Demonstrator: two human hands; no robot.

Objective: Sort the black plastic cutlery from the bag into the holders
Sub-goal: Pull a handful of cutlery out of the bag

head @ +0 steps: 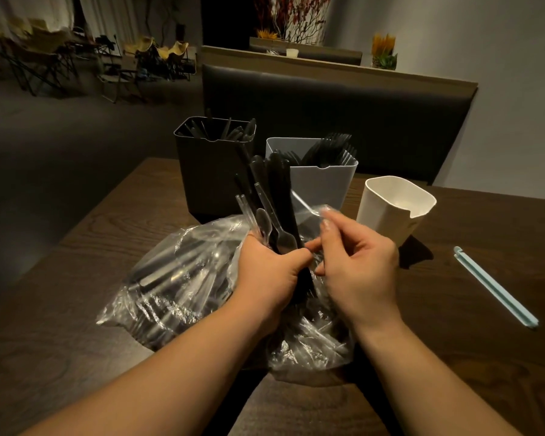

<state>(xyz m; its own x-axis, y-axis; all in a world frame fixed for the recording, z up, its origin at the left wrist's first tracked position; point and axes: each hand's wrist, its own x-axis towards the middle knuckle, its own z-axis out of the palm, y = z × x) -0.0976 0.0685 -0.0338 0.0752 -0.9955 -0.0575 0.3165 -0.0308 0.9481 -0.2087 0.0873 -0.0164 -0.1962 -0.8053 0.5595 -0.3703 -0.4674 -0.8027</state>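
Left hand clutches a black plastic cutlery bundle; right hand fingers pinch a clear plastic utensil. Tugging could scatter the bundle.

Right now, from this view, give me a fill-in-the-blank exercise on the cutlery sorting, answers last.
1. The left hand grips a bundle of cutlery that mixes clear pieces with ____ ones.
2. The grey holder contains black ____.
3. The white holder stands to the ____ of the grey holder.
4. The utensil pinched by the right hand is ____, not black.
Answers: black; forks; right; clear.
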